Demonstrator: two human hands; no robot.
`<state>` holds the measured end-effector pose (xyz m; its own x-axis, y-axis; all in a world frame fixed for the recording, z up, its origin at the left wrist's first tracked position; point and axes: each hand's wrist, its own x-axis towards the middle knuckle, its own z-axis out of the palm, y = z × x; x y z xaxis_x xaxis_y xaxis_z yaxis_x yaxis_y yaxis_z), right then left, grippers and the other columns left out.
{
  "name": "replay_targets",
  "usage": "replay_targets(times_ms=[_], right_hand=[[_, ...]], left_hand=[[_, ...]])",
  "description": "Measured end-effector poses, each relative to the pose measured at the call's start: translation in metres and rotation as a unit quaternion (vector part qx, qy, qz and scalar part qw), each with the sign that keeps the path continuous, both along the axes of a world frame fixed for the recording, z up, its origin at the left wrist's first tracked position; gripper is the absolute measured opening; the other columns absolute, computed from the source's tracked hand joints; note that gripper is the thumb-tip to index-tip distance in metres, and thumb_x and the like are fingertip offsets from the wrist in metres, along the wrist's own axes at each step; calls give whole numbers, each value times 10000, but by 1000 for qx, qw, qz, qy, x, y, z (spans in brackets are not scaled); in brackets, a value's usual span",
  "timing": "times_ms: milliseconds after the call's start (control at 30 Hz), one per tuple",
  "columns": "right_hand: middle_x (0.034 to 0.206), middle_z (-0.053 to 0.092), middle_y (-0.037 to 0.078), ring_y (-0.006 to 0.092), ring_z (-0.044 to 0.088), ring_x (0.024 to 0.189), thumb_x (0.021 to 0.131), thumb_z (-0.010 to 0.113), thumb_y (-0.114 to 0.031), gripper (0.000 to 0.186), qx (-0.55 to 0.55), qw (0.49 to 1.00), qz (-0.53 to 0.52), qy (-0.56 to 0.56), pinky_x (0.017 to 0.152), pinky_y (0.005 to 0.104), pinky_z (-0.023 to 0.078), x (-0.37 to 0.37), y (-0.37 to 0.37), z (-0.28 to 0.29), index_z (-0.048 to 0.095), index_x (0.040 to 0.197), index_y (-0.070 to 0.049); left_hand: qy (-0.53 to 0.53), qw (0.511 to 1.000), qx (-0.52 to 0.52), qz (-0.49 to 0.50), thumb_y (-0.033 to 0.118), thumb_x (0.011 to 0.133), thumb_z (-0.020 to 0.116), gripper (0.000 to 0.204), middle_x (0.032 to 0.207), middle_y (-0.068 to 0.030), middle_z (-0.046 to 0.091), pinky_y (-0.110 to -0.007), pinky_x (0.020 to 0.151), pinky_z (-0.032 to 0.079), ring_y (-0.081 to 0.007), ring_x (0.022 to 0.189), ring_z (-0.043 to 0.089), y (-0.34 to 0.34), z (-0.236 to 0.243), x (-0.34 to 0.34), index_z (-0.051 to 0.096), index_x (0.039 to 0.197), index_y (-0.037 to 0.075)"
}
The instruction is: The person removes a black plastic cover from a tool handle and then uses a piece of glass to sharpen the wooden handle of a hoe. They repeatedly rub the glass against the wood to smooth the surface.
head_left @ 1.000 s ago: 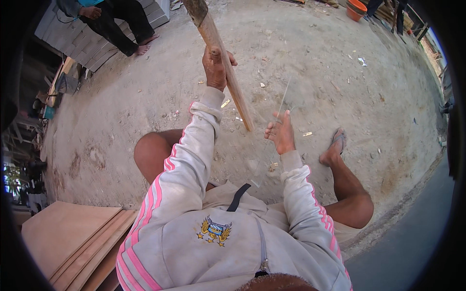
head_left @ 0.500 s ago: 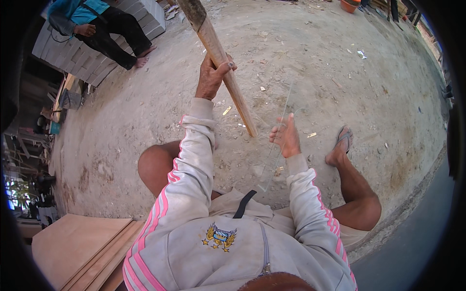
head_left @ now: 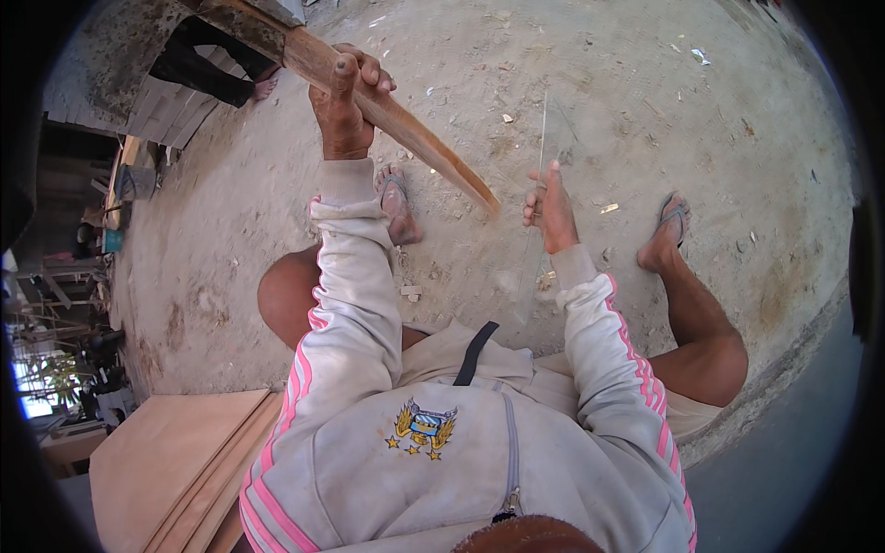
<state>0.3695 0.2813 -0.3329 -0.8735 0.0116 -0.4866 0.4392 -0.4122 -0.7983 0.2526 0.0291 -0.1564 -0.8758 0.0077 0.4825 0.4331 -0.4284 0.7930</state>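
My left hand [head_left: 343,111] is wrapped round the wooden handle of a hoe [head_left: 424,152]. The thumb lies along the wood. A broad, mottled grey blade [head_left: 115,69] fills the upper left, while the handle's pale, narrowed end points down to the right, just above the ground. To the right of that end, my right hand [head_left: 555,212] is closed on a thin, see-through sheet that looks like glass [head_left: 546,129]. Its edges run out above and below the fingers, but its full outline is hard to make out. Sheet and handle are apart.
Dusty ground [head_left: 627,120] with small scraps spreads ahead. My sandalled feet stand either side. Behind the blade, a person's dark-trousered legs [head_left: 198,69] show beside stacked pale blocks [head_left: 171,124]. Plywood sheets [head_left: 175,452] lie at the lower left; a bucket [head_left: 138,182] stands farther left.
My left hand has moved up and left, tipping the hoe so its blade swings into the upper left. My right hand, with the clear sheet, has shifted upward.
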Motion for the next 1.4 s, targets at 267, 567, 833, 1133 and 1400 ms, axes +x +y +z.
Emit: replay_targets(times_ms=[267,567,833,1133,1400], right_hand=[[711,521,50,164,527,575,965,411,-710,747,103,991,88,-4,543,305,466,0,-36,-19,575,1171,-11],[923,692,302,467,682,872,1003,400,-623,649,404,885,182,141,735,538,532,7,-78,-19,523,1042,12],[789,644,259,481,648,799,1026,471,-513,498,360,898,199,154,685,548,499,18,-90,-5,512,1044,-17],[797,650,276,494,653,827,1019,414,-585,588,346,909,221,73,716,557,502,22,-85,-39,529,1058,-10],[805,650,255,486,650,820,1019,464,-538,531,332,923,194,31,698,546,502,19,-80,-61,531,1082,-14]], left_hand=[[-8,999,-22,45,40,818,658,192,717,-53,520,-376,651,523,-185,623,554,-14,1,17,525,954,68],[-44,997,-57,38,155,794,682,214,714,-18,485,-381,734,473,-166,642,523,-24,5,43,511,917,122],[-25,997,-70,-10,264,772,660,237,654,4,447,-353,679,460,-146,586,496,-40,0,69,486,885,149],[-31,998,-48,-1,288,751,680,254,650,26,464,-322,687,441,-114,577,495,-57,-5,70,500,867,150],[-28,998,-57,10,275,778,654,232,677,13,465,-350,697,449,-130,597,491,-55,-8,72,509,907,149]])
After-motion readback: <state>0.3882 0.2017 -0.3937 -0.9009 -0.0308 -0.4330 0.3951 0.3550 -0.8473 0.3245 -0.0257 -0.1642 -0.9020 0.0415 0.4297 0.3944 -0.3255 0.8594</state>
